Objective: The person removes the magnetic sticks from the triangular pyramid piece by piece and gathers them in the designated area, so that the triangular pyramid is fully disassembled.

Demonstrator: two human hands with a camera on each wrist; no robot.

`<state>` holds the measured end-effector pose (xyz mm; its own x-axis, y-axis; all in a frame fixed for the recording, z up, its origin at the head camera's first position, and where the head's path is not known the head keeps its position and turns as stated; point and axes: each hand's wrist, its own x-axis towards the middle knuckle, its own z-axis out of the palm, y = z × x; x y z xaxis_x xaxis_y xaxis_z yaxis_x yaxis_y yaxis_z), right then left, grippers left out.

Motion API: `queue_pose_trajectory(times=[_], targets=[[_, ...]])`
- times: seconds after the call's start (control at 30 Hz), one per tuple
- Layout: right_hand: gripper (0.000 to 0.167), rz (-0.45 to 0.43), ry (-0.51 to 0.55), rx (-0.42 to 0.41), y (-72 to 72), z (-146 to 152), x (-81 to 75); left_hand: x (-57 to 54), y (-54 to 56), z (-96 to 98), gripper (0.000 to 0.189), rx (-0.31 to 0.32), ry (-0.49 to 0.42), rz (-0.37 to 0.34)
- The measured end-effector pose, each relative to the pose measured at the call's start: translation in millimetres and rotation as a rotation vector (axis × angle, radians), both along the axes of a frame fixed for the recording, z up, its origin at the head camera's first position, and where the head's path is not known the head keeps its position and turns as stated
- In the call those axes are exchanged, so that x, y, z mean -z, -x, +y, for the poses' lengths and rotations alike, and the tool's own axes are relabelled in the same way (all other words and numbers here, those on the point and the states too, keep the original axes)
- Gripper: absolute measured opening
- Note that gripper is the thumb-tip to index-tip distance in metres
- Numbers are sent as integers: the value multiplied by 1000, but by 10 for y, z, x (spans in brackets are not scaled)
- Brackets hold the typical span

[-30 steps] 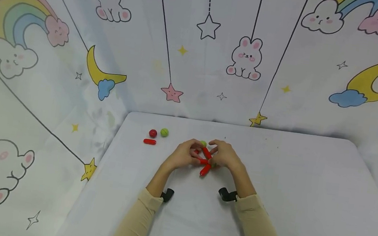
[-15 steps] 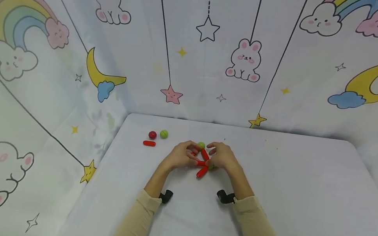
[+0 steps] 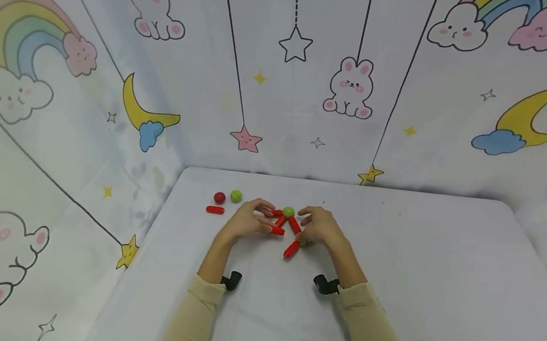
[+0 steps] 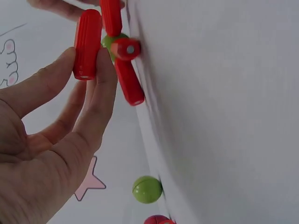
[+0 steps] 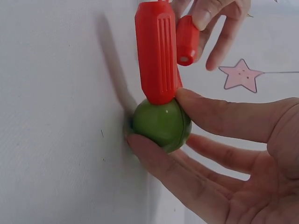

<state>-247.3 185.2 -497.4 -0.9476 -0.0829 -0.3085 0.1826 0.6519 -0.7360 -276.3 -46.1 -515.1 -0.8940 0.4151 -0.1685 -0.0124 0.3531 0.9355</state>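
left hand [image 3: 246, 219] pinches rod [image 4: 87, 44], right hand [image 3: 323, 228] green ball [image 5: 161, 123]; red ball [image 3: 219, 197] near loose rod [image 3: 214, 209].

The red rods [image 5: 157, 53] look like smooth hard plastic with a soft sheen and lengthwise grooves, one bearing a small metal-looking disc [image 4: 131, 49] at its end, while the green ball [image 5: 160, 123] has a glossy, plastic-looking shell with a fine seam. The surface [image 3: 443, 293] is matt and cloth-like, faintly creased, and the printed backdrop [image 3: 282, 103] and tan sleeves [image 3: 194, 314] read as matt fabric. The black wrist mounts [image 3: 326, 284] seem to be plastic, though they show too small to be sure.
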Motion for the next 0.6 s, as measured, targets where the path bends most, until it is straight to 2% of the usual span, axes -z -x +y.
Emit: queue_pose_trajectory(times=[0.13, 0.23, 0.6], targets=[[67, 7, 5, 2, 5, -4, -5, -54, 26, -115, 57, -21, -51, -45], [68, 11, 13, 6, 1, -8, -9, -84, 40, -203, 59, -39, -58, -52], [64, -2, 35, 11, 3, -4, 21, -84, 106, -577, 63, -123, -52, -11]])
